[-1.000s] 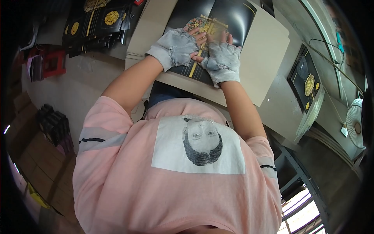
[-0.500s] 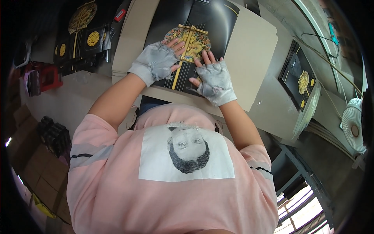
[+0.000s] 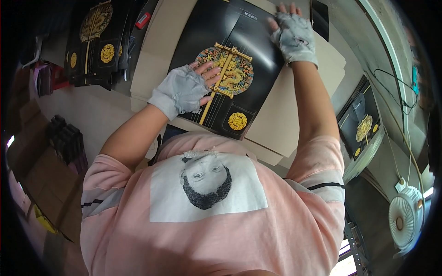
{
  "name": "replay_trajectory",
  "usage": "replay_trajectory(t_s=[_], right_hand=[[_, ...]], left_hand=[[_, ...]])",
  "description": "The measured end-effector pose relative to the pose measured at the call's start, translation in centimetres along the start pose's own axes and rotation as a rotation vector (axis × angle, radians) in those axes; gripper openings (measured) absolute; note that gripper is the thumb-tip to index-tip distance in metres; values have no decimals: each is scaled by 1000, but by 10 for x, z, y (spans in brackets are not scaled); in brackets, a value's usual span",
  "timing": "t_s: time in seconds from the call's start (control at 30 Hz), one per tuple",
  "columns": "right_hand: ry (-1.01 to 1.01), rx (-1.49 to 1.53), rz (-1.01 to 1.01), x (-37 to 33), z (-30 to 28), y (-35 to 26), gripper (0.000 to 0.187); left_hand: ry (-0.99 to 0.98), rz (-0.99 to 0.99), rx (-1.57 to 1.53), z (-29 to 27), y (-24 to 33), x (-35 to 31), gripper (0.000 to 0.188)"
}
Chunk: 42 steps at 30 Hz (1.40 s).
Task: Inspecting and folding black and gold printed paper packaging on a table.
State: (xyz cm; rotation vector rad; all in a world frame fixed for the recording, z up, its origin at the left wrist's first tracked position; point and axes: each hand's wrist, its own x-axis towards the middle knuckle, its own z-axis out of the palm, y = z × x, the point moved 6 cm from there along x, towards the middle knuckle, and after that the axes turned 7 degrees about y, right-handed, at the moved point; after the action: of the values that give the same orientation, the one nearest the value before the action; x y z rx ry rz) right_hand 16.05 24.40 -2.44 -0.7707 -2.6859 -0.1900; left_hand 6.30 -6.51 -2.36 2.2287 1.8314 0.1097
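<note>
A glossy black printed sheet (image 3: 258, 50) with a round gold dragon emblem lies on a stack of grey-beige boards (image 3: 324, 76) in front of me. My left hand (image 3: 186, 87), in a worn grey fingerless glove, rests flat on the sheet, its fingers spread over the emblem's left part. My right hand (image 3: 294, 34), gloved the same way, is stretched out at the sheet's far right edge with fingers apart. Nothing shows in either hand. Where the right palm meets the sheet and the boards is hidden.
More black printed sheets (image 3: 94, 41) are piled at the far left, by a red box-like object (image 3: 142, 20). Another black-and-gold stack (image 3: 361, 122) lies right of the boards. A white fan (image 3: 403, 218) stands at the right, and dark bundles (image 3: 66, 140) sit at the lower left.
My right hand has moved from the sheet's lower right to its far right edge, uncovering a gold circle. My left hand stays on the emblem. The view has shifted slightly.
</note>
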Motion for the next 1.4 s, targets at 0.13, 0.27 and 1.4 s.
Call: replay_trajectory(t_s=[0.13,0.27,1.4], right_hand=[[-204,55,274,42,-30,6,70],[-97,13,261,52,-32,5,70],[-279,214,-75,-104,-80,-101,75]], left_hand=[[-90,-32,-13,1,-1,2,64],[-61,-39,-22,-1,0,-2,62],[20,24,118,-13,5,-1,64]])
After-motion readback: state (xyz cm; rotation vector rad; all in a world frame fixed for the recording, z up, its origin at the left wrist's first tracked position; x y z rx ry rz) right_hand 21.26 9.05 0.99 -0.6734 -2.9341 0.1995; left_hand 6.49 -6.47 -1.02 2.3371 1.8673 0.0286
